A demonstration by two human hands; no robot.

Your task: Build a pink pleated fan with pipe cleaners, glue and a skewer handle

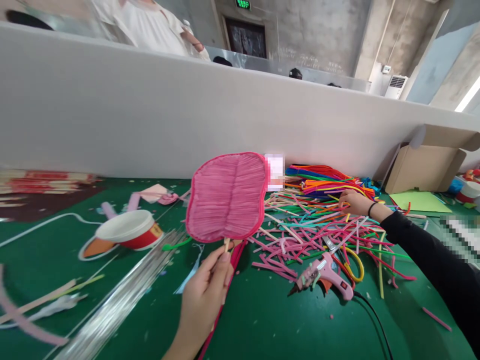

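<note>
Green table [270, 320]; left grip [210, 277] closed on pink fan [227, 197], stick [227, 243] half-hidden; right grip [358, 203] at strips [318, 187], hold unclear

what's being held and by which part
The left hand holds the pink fan by its thin handle; the right hand is at the coloured strips, whether gripping any cannot be told.

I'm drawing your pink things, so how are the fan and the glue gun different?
The fan is held up, while the glue gun lies on the green table. The fan is broad with rounded corners and fine lines; the glue gun is narrower, with a dark tip. The fan has a thin stick, but the glue gun has a black cord. Both are pink.
</note>
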